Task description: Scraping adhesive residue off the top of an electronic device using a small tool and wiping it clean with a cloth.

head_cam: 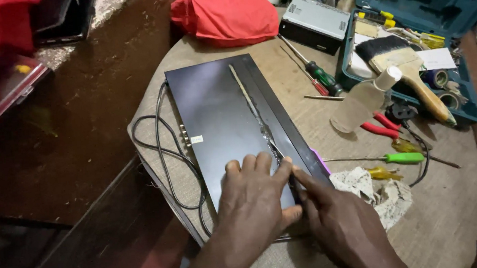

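The black flat device [232,118] is lying on the round cloth-covered table [453,214], its long axis running from the near edge away toward the red cloth bundle [225,13]. A pale strip [253,111] is running along that same axis on the device's lid, ending just beyond the fingertips of both hands. The left hand [251,199] is pressing flat on the lid's near end, fingers spread and holding nothing. The right hand [337,222] is lying just right of it, forefinger and thumb closing toward the strip's near end; whether they are gripping it, I cannot tell. Both hands are equally near the strip.

Right of the device, a crumpled patterned rag [380,191] is touching its near corner. Farther right, a green-handled screwdriver [400,158] is lying crosswise. A small white label [197,139] is sitting on the device's left edge by its sockets. Beyond the device's far right corner, a grey rectangular box [317,21] is standing beside an open teal tool case [451,5] with 1 white paper slip inside.
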